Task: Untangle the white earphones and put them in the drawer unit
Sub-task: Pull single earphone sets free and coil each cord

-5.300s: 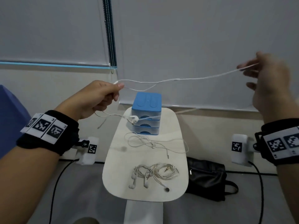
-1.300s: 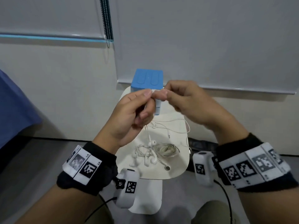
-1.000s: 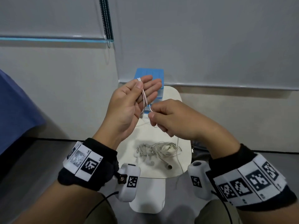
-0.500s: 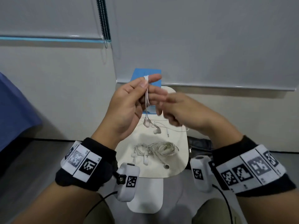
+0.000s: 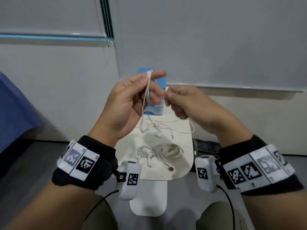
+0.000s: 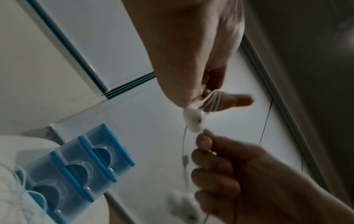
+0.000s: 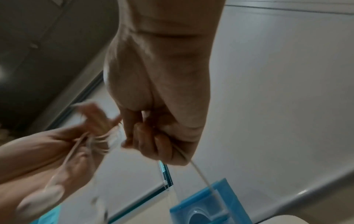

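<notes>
My left hand [image 5: 149,80] is raised in front of the blue drawer unit [image 5: 157,111], with the white earphones [image 5: 147,95] looped in several coils over its fingers and pinched by the thumb. Two earbuds [image 5: 144,128] dangle below it. Just to its right, my right hand [image 5: 167,96] pinches the free cable. In the left wrist view the coils [image 6: 213,100] lie round my fingers with an earbud [image 6: 193,119] under them. In the right wrist view the cable [image 7: 201,174] runs down from my right hand [image 7: 138,136].
On the small white table [image 5: 182,163] lie a loose earphone cable [image 5: 176,128] and a tangled bundle of earphones [image 5: 159,151]. A black bag [image 5: 206,146] sits on the floor to the right. The drawer unit's three drawers [image 6: 76,163] are closed.
The cable that was stretched wide between both hands is now wound round my left fingers. Over the last half second my right hand has drawn slightly right of the left.
</notes>
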Demonstrator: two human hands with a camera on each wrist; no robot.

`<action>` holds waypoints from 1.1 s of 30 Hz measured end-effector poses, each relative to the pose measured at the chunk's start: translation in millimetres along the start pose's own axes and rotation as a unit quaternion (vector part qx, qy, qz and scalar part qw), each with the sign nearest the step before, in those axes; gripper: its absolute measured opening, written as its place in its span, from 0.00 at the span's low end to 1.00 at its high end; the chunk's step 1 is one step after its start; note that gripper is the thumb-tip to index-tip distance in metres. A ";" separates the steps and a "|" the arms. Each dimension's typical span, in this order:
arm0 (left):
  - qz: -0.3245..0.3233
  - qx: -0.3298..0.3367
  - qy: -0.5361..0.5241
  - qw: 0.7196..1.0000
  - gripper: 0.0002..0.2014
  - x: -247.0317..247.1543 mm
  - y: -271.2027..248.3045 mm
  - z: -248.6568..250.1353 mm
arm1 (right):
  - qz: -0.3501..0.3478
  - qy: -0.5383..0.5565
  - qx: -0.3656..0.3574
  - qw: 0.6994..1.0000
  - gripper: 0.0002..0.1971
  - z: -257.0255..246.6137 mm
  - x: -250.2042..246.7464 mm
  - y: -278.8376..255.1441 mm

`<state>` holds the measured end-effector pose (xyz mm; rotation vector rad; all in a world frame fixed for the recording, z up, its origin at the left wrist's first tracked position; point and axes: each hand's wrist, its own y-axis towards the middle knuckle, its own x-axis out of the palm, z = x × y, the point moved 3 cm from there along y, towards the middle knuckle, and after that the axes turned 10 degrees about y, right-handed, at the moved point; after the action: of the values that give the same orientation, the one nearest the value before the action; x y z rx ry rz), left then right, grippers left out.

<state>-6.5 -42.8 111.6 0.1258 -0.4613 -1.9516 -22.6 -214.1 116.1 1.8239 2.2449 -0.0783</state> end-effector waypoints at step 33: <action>-0.090 0.029 0.068 0.993 0.18 12.1 -6.9 16.3 | -0.018 -0.083 -0.056 0.995 0.15 -24.4 -31.3 -5.4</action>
<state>-22.2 -47.0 125.4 0.3469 -0.4294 -2.0900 -25.8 -240.5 146.1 1.6571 2.1230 -0.1036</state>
